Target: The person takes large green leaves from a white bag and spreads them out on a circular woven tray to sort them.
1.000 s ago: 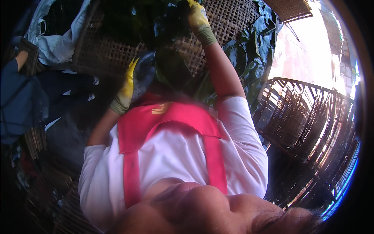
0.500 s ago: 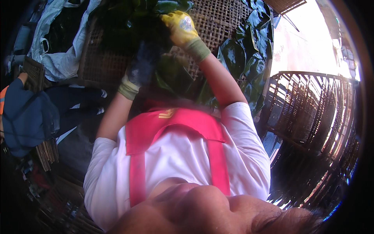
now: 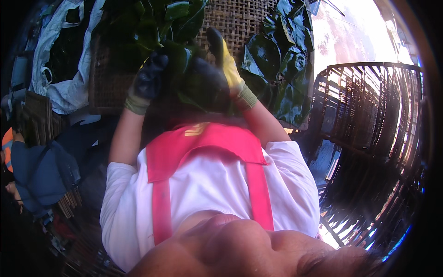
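Both hands wear dark-palmed work gloves with yellow backs and greenish knit cuffs. My left hand (image 3: 151, 77) is closed at the left edge of a large dark green leaf (image 3: 179, 57), its fingers curled against it. On the leaf's other side, my right hand (image 3: 226, 69) has thumb and fingers spread apart; its dark fingers blur over the green. Beneath lies a woven bamboo tray (image 3: 230, 18). More glossy leaves (image 3: 184, 11) are heaped at the tray's far left, and others (image 3: 272, 53) line its right side, overlapping. Shadow hides the lower part of the leaf between my hands.
A white woven sack (image 3: 74, 94) with dark contents stands left of the tray. Farther left, a person in dark clothes (image 3: 39, 173) is beside stacked bamboo pieces (image 3: 39, 115). Slatted bamboo racks (image 3: 364, 111) stand at the right, near a bright floor (image 3: 344, 44).
My right hand has come back toward my body and spread its fingers. My left hand has shifted slightly left and now holds the leaf's edge. The whole view has shifted a little.
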A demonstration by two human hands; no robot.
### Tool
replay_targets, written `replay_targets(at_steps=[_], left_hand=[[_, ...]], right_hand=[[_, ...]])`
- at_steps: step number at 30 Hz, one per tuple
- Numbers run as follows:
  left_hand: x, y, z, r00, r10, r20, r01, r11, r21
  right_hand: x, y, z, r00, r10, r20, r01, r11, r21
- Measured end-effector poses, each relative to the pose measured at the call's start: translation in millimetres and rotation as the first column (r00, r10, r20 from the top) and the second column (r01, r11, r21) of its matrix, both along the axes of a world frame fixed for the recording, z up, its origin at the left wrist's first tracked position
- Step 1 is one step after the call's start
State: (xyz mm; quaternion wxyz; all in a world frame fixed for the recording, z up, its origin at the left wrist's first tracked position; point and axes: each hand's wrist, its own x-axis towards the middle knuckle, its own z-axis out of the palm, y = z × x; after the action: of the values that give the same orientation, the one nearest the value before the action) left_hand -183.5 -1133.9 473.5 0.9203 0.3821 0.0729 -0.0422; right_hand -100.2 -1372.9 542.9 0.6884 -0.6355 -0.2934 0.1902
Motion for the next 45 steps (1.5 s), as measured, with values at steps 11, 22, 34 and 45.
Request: replay_targets(at_steps=[11,22,34,45], left_hand=[[29.6,-3.1,65.0,0.905,-0.206,0.371,-0.051,0.815,0.577],[7.4,-27.1,-39.5,0.973,0.224,0.050,-0.227,0.909,0.350],[68.0,-56.2,14.9,0.971,-0.216,0.099,0.200,0.968,0.152],[75.1,-40.4,-33.6,0.985,-0.164,0.061,0.110,0.851,0.514]], right_hand=[[20.9,-3.5,-34.7,0.468,0.545,-0.696,0.046,0.772,0.635],[32.9,-24.5,-31.9,0.996,-0.082,-0.044,0.086,0.993,0.086],[62.7,-59.2,-77.6,0.693,0.548,-0.468,0.171,0.506,0.845],[60.9,-64.7,-64.6,0.876,-0.192,-0.442,0.322,0.916,0.240]])
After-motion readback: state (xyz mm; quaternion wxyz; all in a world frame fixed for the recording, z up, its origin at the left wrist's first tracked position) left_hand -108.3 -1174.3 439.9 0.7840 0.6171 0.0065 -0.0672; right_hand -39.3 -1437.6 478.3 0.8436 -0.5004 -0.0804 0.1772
